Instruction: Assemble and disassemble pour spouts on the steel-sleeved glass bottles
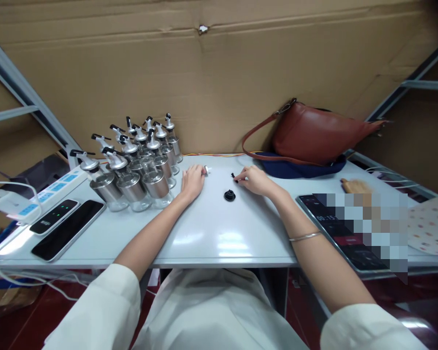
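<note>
A round black cap (229, 195) lies on the counter (204, 243). Just beyond it and rightward, the right hand (254, 180) pinches a small black part (234, 177). Left of the cap, the left hand (193, 182) rests with its fingertips at a small silvery piece (206, 170). Farther left of the cap stand spouted glass bottles (130, 184) with metal sleeves; well to its right lie a phone (345, 240) and, farther back, a brown bag (310, 131).

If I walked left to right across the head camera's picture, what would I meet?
White plug → bottles → left hand → round black piece → right hand → screen showing a timer → spotted white thing.
</note>
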Demonstrator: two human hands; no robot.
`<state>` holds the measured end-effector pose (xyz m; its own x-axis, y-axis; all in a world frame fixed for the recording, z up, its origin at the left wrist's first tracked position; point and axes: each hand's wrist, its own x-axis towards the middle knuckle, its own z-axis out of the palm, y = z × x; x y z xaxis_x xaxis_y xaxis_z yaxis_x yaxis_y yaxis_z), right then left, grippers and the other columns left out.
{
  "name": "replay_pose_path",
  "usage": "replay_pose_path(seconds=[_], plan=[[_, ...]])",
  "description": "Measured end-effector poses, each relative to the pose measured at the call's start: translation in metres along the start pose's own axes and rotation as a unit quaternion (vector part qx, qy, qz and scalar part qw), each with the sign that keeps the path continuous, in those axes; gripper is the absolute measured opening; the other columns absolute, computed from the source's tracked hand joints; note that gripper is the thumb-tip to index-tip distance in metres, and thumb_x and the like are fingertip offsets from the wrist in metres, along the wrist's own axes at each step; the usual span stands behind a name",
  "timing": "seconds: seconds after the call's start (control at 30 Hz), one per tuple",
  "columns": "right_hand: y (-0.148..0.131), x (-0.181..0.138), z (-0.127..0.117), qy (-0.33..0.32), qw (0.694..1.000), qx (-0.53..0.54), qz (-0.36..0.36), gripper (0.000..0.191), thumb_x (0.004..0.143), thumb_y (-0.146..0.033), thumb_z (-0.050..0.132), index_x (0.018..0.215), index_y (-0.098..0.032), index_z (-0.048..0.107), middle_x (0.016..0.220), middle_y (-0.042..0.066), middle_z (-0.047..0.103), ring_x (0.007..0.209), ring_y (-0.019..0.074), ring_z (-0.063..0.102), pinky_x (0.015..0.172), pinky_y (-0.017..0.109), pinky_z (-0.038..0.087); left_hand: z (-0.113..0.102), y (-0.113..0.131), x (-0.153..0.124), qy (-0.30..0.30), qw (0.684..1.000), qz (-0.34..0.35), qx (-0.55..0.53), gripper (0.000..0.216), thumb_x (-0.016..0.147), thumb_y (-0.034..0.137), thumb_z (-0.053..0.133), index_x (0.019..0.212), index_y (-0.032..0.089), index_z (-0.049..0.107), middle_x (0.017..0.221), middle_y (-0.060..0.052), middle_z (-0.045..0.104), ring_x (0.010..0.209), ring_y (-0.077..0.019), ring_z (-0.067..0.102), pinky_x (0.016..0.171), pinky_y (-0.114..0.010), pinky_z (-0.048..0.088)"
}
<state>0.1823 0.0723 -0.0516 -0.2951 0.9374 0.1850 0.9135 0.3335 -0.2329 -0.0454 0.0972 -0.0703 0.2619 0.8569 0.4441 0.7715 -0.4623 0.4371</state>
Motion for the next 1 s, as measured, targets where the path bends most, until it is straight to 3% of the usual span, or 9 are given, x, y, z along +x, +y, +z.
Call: replay_pose_path(seconds=[0.1,0.17,0.27,0.37,0.47,0.53,0.63,0.73,1.0], plan=[[0.0,0.002,0.004,-0.005,0.999,0.022,-0.027,0.031,0.079,-0.009,0.051,0.098,-0.017,0.074,0.105,0.012,0.066,0.096,0.0262,0.055,0.088,0.037,0.04,-0.003,0.004,-0.006,0.016,1.0,0.017,-0.019,0.014,0.082,0.01,0.049,0.092,0.018,0.054,0.11,-0.011,0.058,0.11,-0.0259,0.049,0.093,-0.043,0.036],[-0.002,0.002,0.003,-0.01,0.998,0.036,-0.043,0.032,0.078,-0.008,0.05,0.096,-0.017,0.074,0.105,0.011,0.068,0.096,0.0256,0.056,0.089,0.036,0.04,-0.007,0.014,-0.015,0.022,0.995,0.067,-0.068,0.018,0.086,0.018,0.048,0.103,0.017,0.052,0.119,-0.013,0.054,0.116,-0.0246,0.047,0.098,-0.042,0.035],[-0.006,0.001,-0.002,-0.026,0.995,0.075,-0.068,0.032,0.076,-0.005,0.048,0.09,-0.017,0.075,0.099,0.008,0.071,0.092,0.0227,0.059,0.087,0.032,0.042,-0.011,0.034,-0.032,-0.072,0.97,0.185,-0.143,0.028,0.088,0.027,0.049,0.115,0.021,0.048,0.123,-0.01,0.055,0.117,-0.0208,0.049,0.102,-0.037,0.036],[-0.01,0.0,-0.01,-0.033,0.992,0.112,-0.046,0.036,0.071,0.0,0.044,0.08,-0.017,0.074,0.087,0.006,0.073,0.084,0.0193,0.062,0.08,0.027,0.043,-0.012,0.047,-0.042,-0.145,0.948,0.242,-0.148,0.022,0.086,0.022,0.049,0.108,0.022,0.054,0.115,-0.008,0.059,0.111,-0.0209,0.053,0.098,-0.036,0.039],[-0.012,-0.001,-0.016,0.015,0.995,0.097,-0.001,0.04,0.071,0.001,0.04,0.084,-0.015,0.074,0.084,0.006,0.072,0.079,0.0178,0.062,0.074,0.025,0.043,-0.012,0.043,-0.042,-0.124,0.953,0.235,-0.145,0.022,0.079,0.009,0.046,0.095,0.019,0.057,0.1,-0.007,0.06,0.098,-0.0194,0.056,0.09,-0.033,0.043],[-0.014,-0.001,-0.017,0.029,0.996,0.081,-0.015,0.043,0.071,0.0,0.04,0.094,-0.015,0.074,0.087,0.007,0.071,0.078,0.0172,0.061,0.074,0.024,0.043,-0.012,0.036,-0.04,-0.116,0.957,0.218,-0.15,0.027,0.073,0.005,0.046,0.095,0.018,0.056,0.096,-0.006,0.058,0.091,-0.0175,0.056,0.085,-0.03,0.046],[-0.017,-0.001,-0.014,-0.015,0.996,0.07,-0.059,0.041,0.072,-0.002,0.044,0.097,-0.015,0.074,0.092,0.007,0.071,0.082,0.0175,0.062,0.078,0.024,0.044,-0.012,0.029,-0.039,-0.118,0.958,0.204,-0.16,0.03,0.072,0.004,0.045,0.097,0.017,0.056,0.096,-0.006,0.055,0.088,-0.0155,0.056,0.082,-0.028,0.046],[-0.021,-0.002,-0.013,-0.048,0.995,0.062,-0.061,0.035,0.073,-0.007,0.047,0.091,-0.015,0.076,0.097,0.008,0.071,0.087,0.0192,0.063,0.082,0.025,0.044,-0.014,0.03,-0.039,-0.109,0.96,0.221,-0.137,0.027,0.075,0.005,0.043,0.095,0.017,0.058,0.097,-0.006,0.055,0.093,-0.0162,0.054,0.087,-0.029,0.045],[-0.018,-0.006,-0.028,-0.131,0.989,0.065,-0.011,0.022,0.069,-0.021,0.054,0.074,-0.016,0.074,0.091,0.006,0.072,0.082,0.0194,0.062,0.075,0.024,0.043,-0.032,0.03,-0.034,-0.154,0.948,0.271,0.068,0.022,0.079,0.009,0.044,0.087,0.016,0.063,0.097,-0.007,0.061,0.093,-0.02,0.052,0.082,-0.034,0.037]])
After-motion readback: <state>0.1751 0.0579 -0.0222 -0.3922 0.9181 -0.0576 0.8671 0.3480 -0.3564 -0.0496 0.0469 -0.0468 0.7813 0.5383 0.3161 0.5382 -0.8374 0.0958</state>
